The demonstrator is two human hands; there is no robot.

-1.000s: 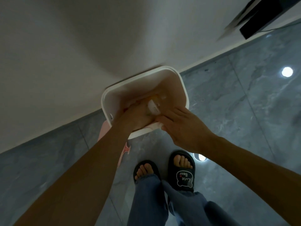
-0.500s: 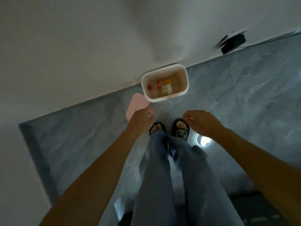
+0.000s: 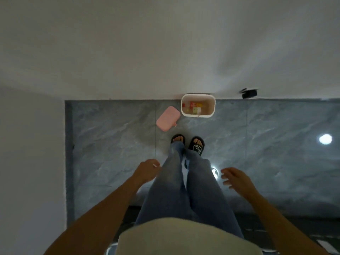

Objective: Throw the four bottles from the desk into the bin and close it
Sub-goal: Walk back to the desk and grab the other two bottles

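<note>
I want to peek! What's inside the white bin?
Inside the white bin lie bottles with red and yellow labels. Too small to count; the bottom underneath them is hidden.

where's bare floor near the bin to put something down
Bare tiles lie right of the bin, out to the black object by the wall, and between the bin and the slippers. The bin's left is taken by the pink lid.

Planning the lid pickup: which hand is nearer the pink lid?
The left hand; the pink lid lies on the floor on its side, left of the bin.
</note>
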